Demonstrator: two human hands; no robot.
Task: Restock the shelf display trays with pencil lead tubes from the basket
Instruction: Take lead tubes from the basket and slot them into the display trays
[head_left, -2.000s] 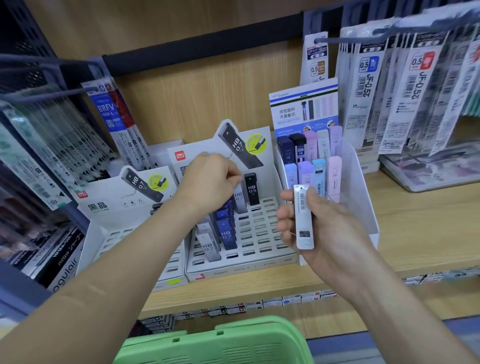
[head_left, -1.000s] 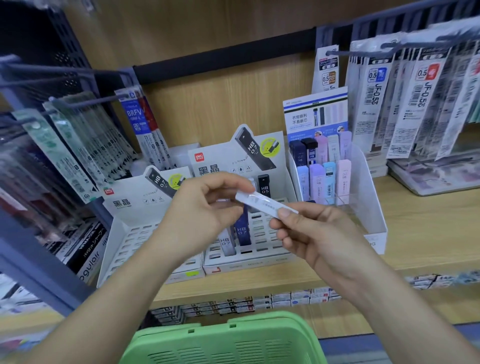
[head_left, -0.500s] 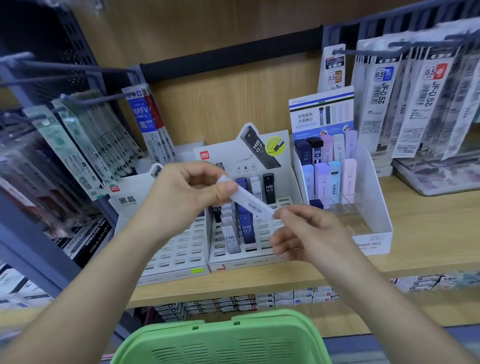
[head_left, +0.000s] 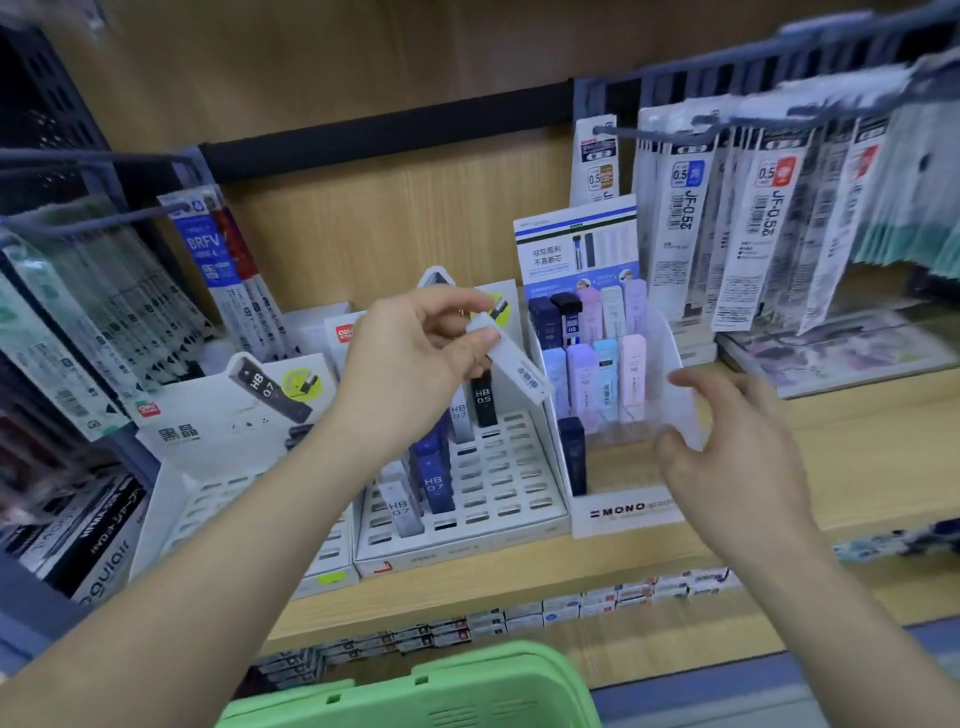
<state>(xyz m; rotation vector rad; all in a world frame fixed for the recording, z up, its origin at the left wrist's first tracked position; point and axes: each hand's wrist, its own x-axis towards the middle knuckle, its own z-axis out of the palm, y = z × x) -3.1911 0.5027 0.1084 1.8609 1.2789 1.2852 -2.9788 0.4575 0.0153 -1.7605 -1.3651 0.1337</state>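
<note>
My left hand (head_left: 415, 358) pinches a white pencil lead tube (head_left: 511, 361) by its upper end, tilted, above the middle slotted tray (head_left: 498, 499). That tray holds several blue, grey and black HB tubes (head_left: 434, 480) on its left side. My right hand (head_left: 737, 447) is empty with relaxed fingers, hovering beside the right wall of the clear MONO tray (head_left: 628, 512), which holds pastel and dark tubes (head_left: 592, 374). The green basket (head_left: 415, 686) sits below at the frame's bottom edge.
A second white slotted tray (head_left: 208, 499) stands to the left, mostly bare. Refill packs hang on hooks at upper right (head_left: 769, 223) and at left (head_left: 104, 322). The wooden shelf (head_left: 857, 457) extends right with a flat pack lying on it.
The tube passed from both hands to my left hand alone. My right hand let go and moved right toward the MONO tray. The view shifted slightly.
</note>
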